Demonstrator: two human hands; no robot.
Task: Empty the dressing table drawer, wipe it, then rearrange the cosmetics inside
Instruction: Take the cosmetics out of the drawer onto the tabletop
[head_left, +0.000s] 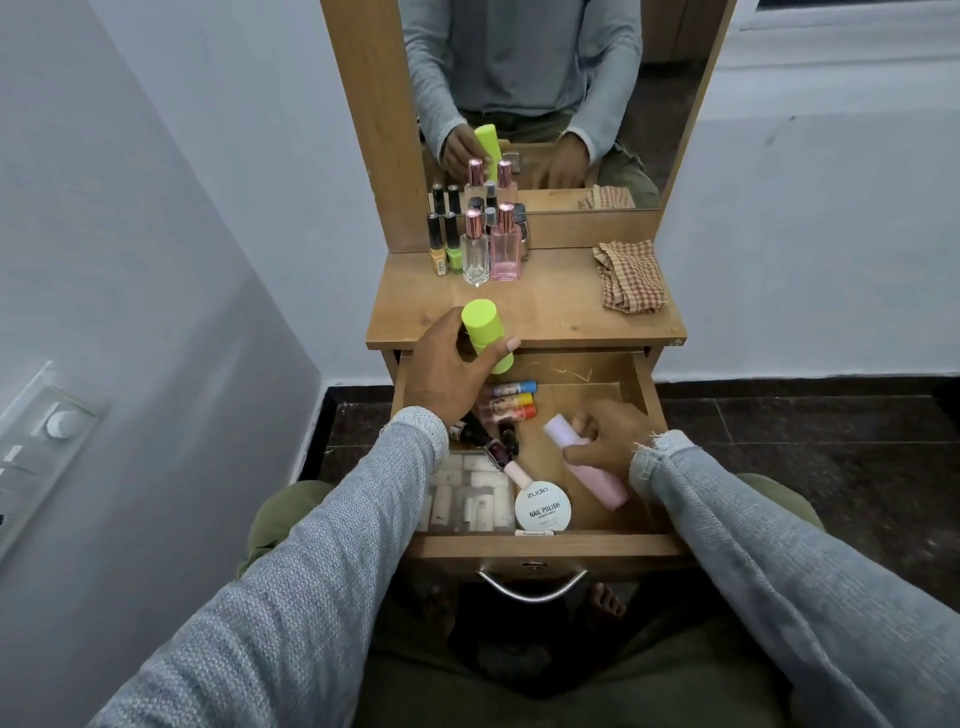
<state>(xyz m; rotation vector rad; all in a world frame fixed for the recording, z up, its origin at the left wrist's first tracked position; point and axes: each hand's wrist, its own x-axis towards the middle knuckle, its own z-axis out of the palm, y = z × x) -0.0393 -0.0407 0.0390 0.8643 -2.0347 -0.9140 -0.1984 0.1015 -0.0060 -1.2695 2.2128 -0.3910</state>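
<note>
Overhead, a lime-green bottle (487, 336) is gripped by the left hand (451, 364) above the back edge of the open drawer (550, 543), at the tabletop's (545, 306) front. A pink bottle (589, 462) lying tilted inside the drawer is clasped by the right hand (613, 441). Perfume bottles (491, 249) and a checked cloth (631, 278) are set on the tabletop.

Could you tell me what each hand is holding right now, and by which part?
The left hand grips the lime-green bottle around its body; the right hand holds the pink bottle around its middle.
</note>
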